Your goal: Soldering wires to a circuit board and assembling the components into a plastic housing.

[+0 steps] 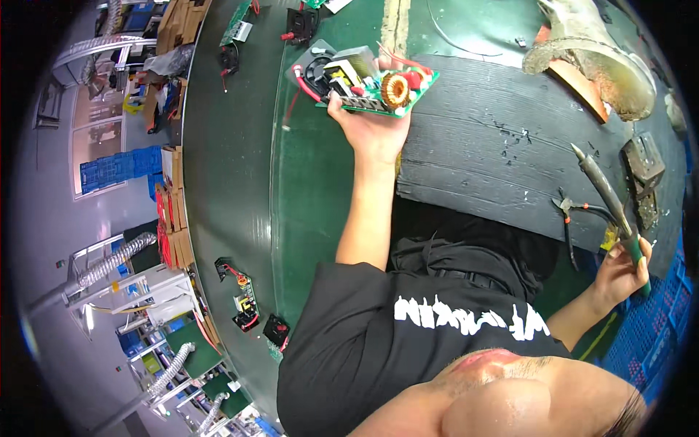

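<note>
Board (371, 91) clamped in one hand, iron (610, 193) in the other

The chief risk looks like a dropped board: the left hand (375, 135) has it clamped between thumb and fingers, beside the left end of the black slab (473, 156), and a loosened grip could let it fall to the tabletop (313, 182). The fisheye bend makes its height hard to judge. The right hand (617, 277) is closed round the iron's green handle; if the tip is hot, a careless swing could scorch the slab. The cutters (566, 207) lie just beside the iron's shaft, where a knock could send them off the slab's near edge. Red wires (312, 86) loop out past the board and might snag. Dark specks (526, 135) on the slab, if metal, could cling underneath and cause a short.

The tabletop is smooth and green, shiny where light strikes. The slab is flat, dull and scored like worn planking. A pale hood (575, 36) flares to a grimy, crusted rim. The board is thin and green, crowded with boxy parts. The iron is a long grey rod narrowing to a point; the cutters have orange-and-black handles. The fan (317, 69) is round and black, the coil (395, 90) a tight copper-coloured ring.
</note>
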{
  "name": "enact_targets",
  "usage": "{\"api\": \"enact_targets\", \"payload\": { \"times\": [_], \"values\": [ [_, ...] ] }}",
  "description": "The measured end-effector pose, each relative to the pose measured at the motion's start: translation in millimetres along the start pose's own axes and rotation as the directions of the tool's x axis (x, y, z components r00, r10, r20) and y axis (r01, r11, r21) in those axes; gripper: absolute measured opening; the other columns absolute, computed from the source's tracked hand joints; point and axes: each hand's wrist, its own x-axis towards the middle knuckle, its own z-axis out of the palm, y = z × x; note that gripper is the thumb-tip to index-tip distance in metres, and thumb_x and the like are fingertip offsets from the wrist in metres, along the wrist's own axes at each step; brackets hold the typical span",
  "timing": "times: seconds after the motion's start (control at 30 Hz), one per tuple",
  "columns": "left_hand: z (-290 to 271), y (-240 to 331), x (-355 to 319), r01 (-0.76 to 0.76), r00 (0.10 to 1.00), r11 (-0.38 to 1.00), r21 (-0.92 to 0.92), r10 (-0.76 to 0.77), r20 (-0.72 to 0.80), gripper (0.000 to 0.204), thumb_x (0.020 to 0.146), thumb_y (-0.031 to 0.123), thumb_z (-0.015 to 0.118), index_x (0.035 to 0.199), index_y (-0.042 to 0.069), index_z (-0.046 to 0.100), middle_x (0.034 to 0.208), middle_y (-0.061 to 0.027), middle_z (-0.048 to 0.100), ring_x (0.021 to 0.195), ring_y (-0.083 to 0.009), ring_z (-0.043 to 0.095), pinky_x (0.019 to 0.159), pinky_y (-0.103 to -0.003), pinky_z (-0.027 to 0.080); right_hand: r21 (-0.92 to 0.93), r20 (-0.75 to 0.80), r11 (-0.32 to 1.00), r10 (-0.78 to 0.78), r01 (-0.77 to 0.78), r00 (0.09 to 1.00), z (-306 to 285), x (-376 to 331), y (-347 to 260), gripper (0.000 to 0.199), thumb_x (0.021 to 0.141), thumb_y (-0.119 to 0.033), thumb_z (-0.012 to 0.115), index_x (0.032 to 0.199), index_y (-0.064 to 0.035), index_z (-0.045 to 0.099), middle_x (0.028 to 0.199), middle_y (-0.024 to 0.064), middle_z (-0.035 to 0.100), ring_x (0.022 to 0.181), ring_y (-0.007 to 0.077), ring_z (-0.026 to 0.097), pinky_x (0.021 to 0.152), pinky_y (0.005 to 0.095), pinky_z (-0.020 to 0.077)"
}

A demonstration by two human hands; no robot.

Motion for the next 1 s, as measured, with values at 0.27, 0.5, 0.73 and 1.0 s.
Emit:
{"api": "enact_targets", "payload": {
  "times": [0.27,0.5,0.73,1.0],
  "values": [
    [-6.9,29.8,-28.5,0.501,0.865,0.625,0.599,-0.329,-0.379,0.074,0.094,0.061,0.032,0.118,-0.004,0.058,0.105,-0.0209,0.066,0.086,-0.0284,0.067,0.075,-0.037,0.055,-0.021,-0.227,0.999,-0.031,0.027,0.973,-10.5,7.2,-2.9,0.041,0.086,-0.023,0.053,0.115,0.0041,0.058,0.107,0.0205,0.065,0.079,0.0247,0.062,0.067,0.0305,0.0463],
    [84.1,93.9,-93.9,0.415,0.889,-0.337,0.845,-0.049,-0.456,0.017,0.092,0.013,0.057,0.089,0.001,0.068,0.068,-0.0049,0.064,0.05,-0.0063,0.054,0.044,-0.019,0.038,0.064,-0.087,0.997,0.045,-0.04,0.995,-8.5,5.4,-9.7,0.041,0.085,-0.024,0.054,0.116,0.003,0.059,0.103,0.0206,0.066,0.074,0.0251,0.061,0.066,0.0315,0.046],
    [53.0,77.1,43.8,-0.75,0.618,-0.645,0.147,-0.605,0.502,0.045,0.074,0.019,0.074,0.115,0.007,0.062,0.107,-0.0147,0.064,0.097,-0.0331,0.061,0.087,-0.04,0.048,0.022,-0.04,1.0,0.023,-0.022,0.999,3.1,-1.8,-7.5,0.041,0.085,-0.024,0.054,0.116,0.0034,0.059,0.101,0.0219,0.066,0.072,0.0253,0.059,0.067,0.0316,0.0463],
    [45.0,76.9,41.4,-0.582,0.786,-0.804,0.122,-0.517,0.34,0.029,0.076,0.022,0.072,0.102,0.009,0.066,0.095,-0.0071,0.066,0.092,-0.0266,0.063,0.081,-0.035,0.051,0.042,-0.019,0.998,0.039,-0.038,0.999,-5.1,-15.1,-8.2,0.041,0.087,-0.024,0.053,0.118,0.0022,0.058,0.102,0.0217,0.065,0.077,0.0257,0.06,0.067,0.0311,0.0484]
  ]
}}
